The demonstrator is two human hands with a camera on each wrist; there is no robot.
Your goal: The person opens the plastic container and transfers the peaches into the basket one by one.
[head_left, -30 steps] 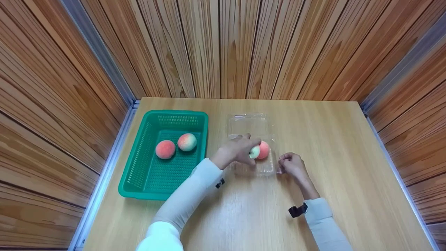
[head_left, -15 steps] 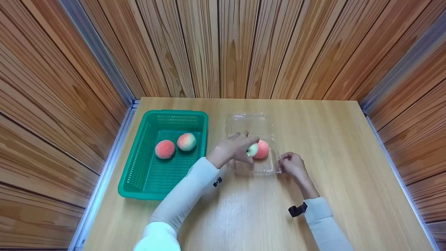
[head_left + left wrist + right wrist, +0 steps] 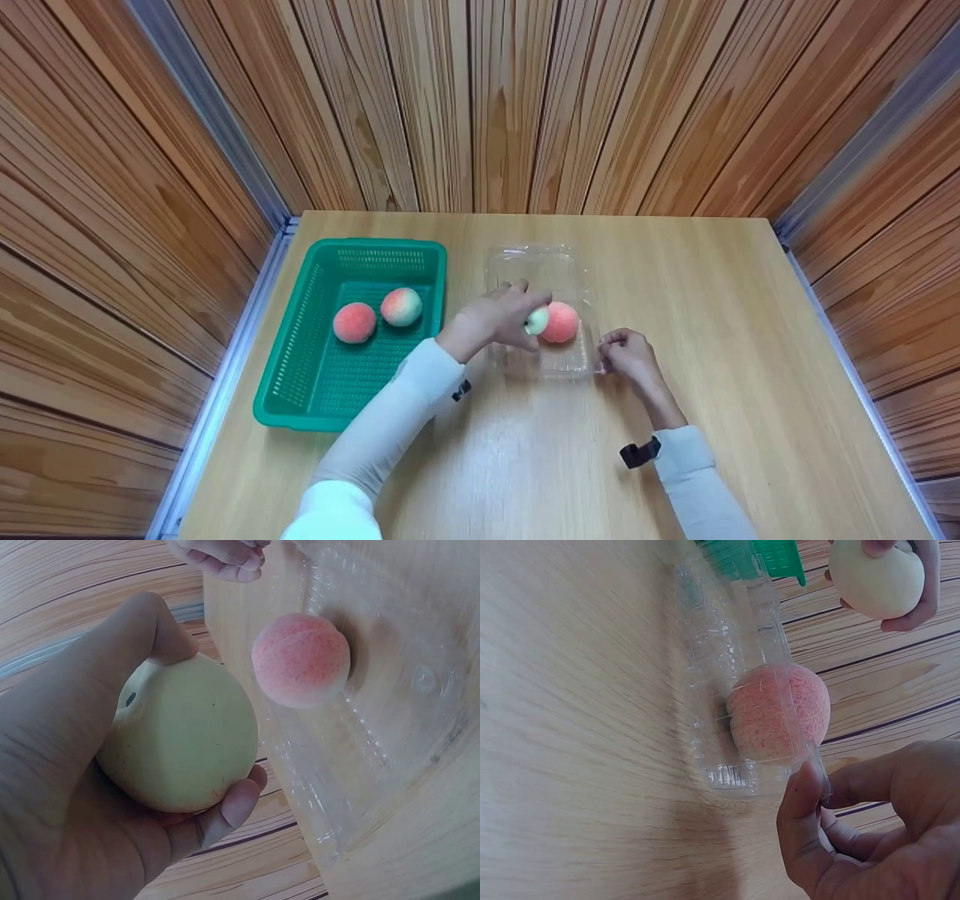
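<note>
My left hand grips a pale cream-green peach, with thumb and fingers curled around it. It is held above a clear plastic clamshell container, whose lid lies folded back. Inside the container, toward its right side, sits a pink peach; in the left wrist view a gap shows between the two fruits. My right hand pinches the container's near right edge between thumb and finger. Part of the pale peach is covered by the left hand in the head view.
Left of the container stands a green plastic basket with a pink peach and a red-and-cream peach in it. Wood-patterned walls enclose the back and sides of the table.
My left hand has drifted slightly left with the pale peach, so more of the pink peach shows. The right hand stays at the container's edge.
</note>
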